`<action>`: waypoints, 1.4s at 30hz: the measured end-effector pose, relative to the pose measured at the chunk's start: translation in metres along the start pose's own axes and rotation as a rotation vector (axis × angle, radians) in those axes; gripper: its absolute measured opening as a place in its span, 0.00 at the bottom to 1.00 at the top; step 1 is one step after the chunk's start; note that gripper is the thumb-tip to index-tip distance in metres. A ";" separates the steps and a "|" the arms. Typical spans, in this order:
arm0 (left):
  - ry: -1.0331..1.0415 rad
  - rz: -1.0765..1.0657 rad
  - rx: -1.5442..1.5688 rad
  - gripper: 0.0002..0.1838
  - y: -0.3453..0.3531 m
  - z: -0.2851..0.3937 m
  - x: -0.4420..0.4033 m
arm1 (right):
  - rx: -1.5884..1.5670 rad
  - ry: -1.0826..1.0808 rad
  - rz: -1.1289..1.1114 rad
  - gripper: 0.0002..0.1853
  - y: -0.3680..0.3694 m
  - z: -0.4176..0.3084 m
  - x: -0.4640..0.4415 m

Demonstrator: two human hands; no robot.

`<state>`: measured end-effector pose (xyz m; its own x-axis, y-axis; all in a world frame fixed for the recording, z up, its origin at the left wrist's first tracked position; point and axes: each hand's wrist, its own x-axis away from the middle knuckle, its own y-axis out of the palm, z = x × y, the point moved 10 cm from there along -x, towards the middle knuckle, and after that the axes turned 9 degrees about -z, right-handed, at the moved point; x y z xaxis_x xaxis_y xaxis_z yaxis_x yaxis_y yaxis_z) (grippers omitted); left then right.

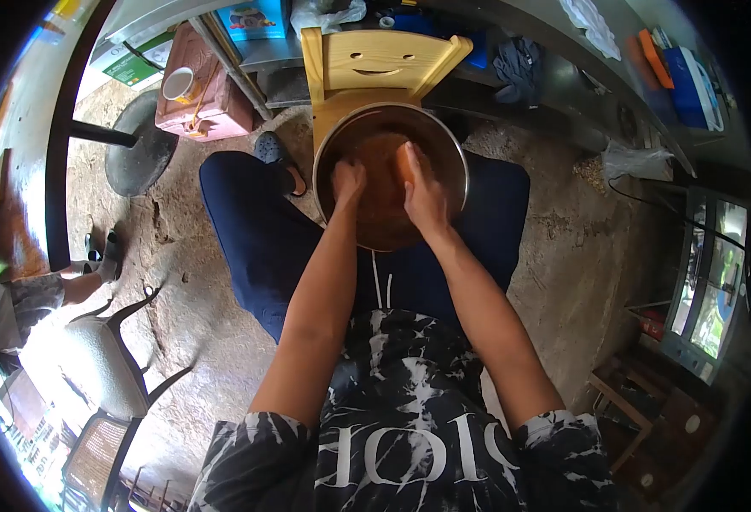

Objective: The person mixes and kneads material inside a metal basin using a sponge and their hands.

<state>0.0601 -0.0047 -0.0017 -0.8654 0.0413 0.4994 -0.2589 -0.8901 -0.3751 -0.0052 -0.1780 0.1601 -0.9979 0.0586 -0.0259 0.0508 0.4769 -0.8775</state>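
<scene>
A round metal pot (461, 183) sits between my knees, in front of a small wooden chair, with reddish-brown contents (379, 152) inside. My left hand (348, 181) reaches into its left side with the fingers curled; what they hold, if anything, is hidden. Within the right side, my right hand (426, 196) has its fingers along a smooth orange piece (405, 164), whose kind I cannot make out. The two hands are apart from each other.
The wooden chair (374, 61) has a smiling face cut into its backrest. A pink cooler box (209, 85) with a cup (181, 85) on top stands at upper left. Another person's foot (109, 256) shows at left, near a metal-legged chair (107, 363).
</scene>
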 end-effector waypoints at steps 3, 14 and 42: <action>0.066 -0.037 -0.068 0.27 0.014 0.015 0.001 | -0.080 0.018 -0.049 0.38 0.003 -0.004 -0.011; 0.111 -0.028 -0.017 0.21 0.011 0.019 0.016 | -0.146 0.026 0.100 0.38 -0.017 -0.011 -0.013; -0.252 -0.139 0.511 0.39 0.020 -0.036 0.003 | -0.092 -0.190 0.129 0.36 -0.004 -0.034 -0.003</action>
<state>0.0368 -0.0063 -0.0356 -0.6933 0.1197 0.7107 -0.0685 -0.9926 0.1003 -0.0008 -0.1501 0.1799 -0.9721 -0.0375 -0.2315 0.1725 0.5548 -0.8139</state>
